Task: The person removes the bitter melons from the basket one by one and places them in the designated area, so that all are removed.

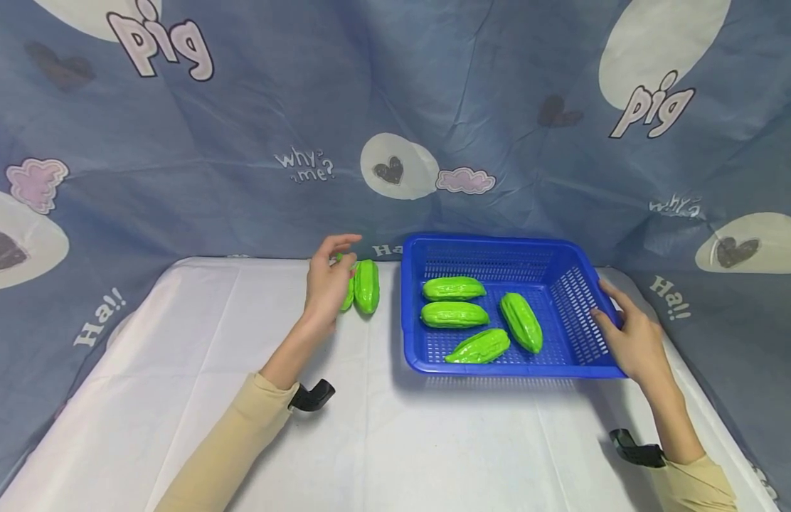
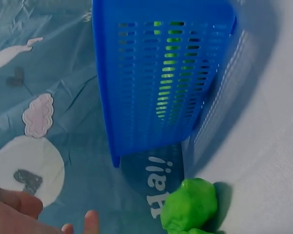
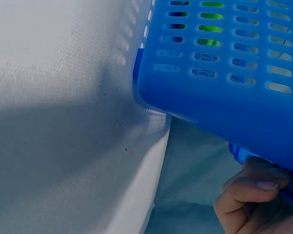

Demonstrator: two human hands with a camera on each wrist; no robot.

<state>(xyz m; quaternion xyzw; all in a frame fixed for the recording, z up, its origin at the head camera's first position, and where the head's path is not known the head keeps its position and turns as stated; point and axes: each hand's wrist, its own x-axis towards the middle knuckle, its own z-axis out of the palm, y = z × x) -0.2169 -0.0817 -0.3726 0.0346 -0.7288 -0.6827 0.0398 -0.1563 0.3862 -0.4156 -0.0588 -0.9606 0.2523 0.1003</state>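
My right hand (image 1: 635, 341) grips the right rim of a blue plastic basket (image 1: 517, 370), its fingers curled over the edge in the right wrist view. Several shiny green bitter melons, one of them (image 1: 521, 322) lying aslant, rest on the basket's floor. Left of the basket, two more lie side by side on the table: a fully visible bitter melon (image 1: 367, 286) and another bitter melon (image 1: 348, 297) partly covered by my left hand (image 1: 327, 281). That hand hovers beside and over them with fingers loosely extended, holding nothing. In the left wrist view, its fingertips (image 2: 91, 222) are apart from the nearer melon (image 2: 193, 202).
A white cloth covers the table (image 1: 434, 448). Blue printed fabric (image 1: 344, 107) hangs right behind the table's back edge and along both sides. Each wrist wears a black strap mount (image 1: 312, 396). The basket's side wall (image 2: 151, 87) is slotted.
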